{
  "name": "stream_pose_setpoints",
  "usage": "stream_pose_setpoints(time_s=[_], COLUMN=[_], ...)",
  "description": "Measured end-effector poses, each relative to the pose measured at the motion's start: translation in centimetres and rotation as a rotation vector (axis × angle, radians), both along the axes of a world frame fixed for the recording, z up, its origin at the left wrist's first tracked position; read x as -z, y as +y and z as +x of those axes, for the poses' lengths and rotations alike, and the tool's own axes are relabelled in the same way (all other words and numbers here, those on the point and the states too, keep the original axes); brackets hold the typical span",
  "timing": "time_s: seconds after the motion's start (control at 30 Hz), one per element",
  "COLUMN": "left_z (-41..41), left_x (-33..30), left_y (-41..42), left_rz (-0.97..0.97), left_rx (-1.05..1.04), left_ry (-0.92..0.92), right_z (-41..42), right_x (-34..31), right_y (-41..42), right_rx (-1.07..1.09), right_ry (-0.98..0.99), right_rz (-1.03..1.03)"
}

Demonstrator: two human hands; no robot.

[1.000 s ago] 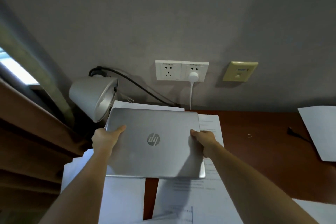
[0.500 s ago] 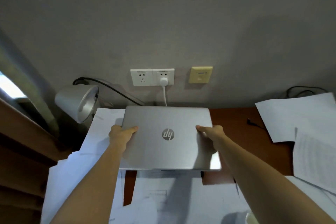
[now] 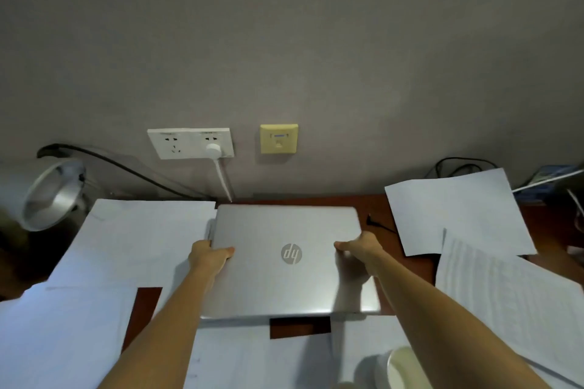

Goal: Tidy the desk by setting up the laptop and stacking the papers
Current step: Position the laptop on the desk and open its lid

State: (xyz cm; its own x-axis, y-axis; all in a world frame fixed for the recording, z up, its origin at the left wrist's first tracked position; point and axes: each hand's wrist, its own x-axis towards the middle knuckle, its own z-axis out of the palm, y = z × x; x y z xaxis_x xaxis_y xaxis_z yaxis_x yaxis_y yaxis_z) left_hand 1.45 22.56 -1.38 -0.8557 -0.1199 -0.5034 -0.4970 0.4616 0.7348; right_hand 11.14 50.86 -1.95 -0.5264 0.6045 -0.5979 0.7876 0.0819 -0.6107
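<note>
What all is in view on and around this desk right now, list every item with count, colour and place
laptop: one, silver, lid closed, middle of the desk, held at both sides
papers: several loose white sheets, spread left, right and front of the laptop
desk: one, dark reddish brown, bare patches between sheets
lamp: one, silver, far left
power sockets: white double plate on the wall
white plug: one, in the right socket, cord running down
data port plate: one, yellowish, on the wall
black cable: one, right of the laptop
pale round object: one, bottom edge, unclear
left hand: grips laptop's left edge
right hand: grips laptop's right edge
</note>
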Motion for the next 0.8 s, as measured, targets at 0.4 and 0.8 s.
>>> stream_pose_setpoints(time_s=[0.4, 0.8], left_z=[-0.9, 1.5], left_x=[1.6, 2.2], left_y=[2.9, 8.2], left_rz=[-0.080, 0.011], left_rx=[0.083, 0.173], left_ry=[-0.037, -0.082], right_z=[-1.7, 0.6], right_x=[3.2, 3.5], right_y=[4.3, 9.7], right_rx=[-0.092, -0.096], right_ry=[-0.014, -0.052], right_rz=[0.054, 0.138])
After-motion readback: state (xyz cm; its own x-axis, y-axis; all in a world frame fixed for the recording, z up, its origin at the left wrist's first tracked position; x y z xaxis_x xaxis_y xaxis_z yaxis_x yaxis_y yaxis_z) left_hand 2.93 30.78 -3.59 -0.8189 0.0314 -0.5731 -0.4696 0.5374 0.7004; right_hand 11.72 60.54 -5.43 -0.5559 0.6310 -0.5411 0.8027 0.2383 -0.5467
